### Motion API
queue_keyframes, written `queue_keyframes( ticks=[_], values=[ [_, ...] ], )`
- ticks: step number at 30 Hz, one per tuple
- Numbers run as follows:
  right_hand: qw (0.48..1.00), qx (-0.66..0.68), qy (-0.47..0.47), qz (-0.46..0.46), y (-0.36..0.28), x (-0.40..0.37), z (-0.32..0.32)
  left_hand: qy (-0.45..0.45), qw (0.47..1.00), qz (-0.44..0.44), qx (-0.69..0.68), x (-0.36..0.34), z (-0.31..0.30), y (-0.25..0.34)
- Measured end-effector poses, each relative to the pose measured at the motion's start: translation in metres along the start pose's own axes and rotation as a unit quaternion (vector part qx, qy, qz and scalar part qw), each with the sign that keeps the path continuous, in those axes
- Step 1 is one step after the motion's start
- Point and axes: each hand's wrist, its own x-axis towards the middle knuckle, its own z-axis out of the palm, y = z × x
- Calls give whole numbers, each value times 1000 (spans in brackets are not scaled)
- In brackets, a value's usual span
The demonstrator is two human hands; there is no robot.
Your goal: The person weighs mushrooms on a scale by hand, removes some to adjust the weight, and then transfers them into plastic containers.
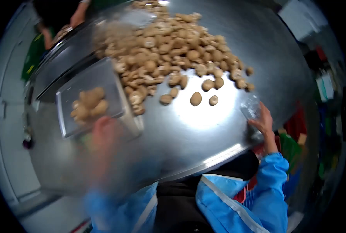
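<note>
My left hand is smeared by motion in front of the scale's near edge, so its fingers cannot be made out. Beside it, a small heap of brown mushrooms lies on the scale's square metal pan. On the right side of the table, my right hand grips a clear plastic container, thumb on the near side. Part of that container is hidden by the hand. Nearest to it are a few loose mushrooms.
A large pile of mushrooms covers the back middle of the steel table. Another person's hands show at the upper left. A blurred transparent object is above the pile. Red crates stand off the right edge.
</note>
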Motion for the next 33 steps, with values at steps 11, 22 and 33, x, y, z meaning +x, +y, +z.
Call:
queue_keyframes(
  ticks=[11,22,33],
  values=[
    [992,-56,107,-45,-9,-26,17,-119,993,6,-2,-46,42,-7],
    [998,56,15,7,-23,-25,-53,-153,987,-3,57,-41,70,-39],
    [843,497,172,116,49,114,-42,-206,965,89,134,-11,191,14]
  ],
)
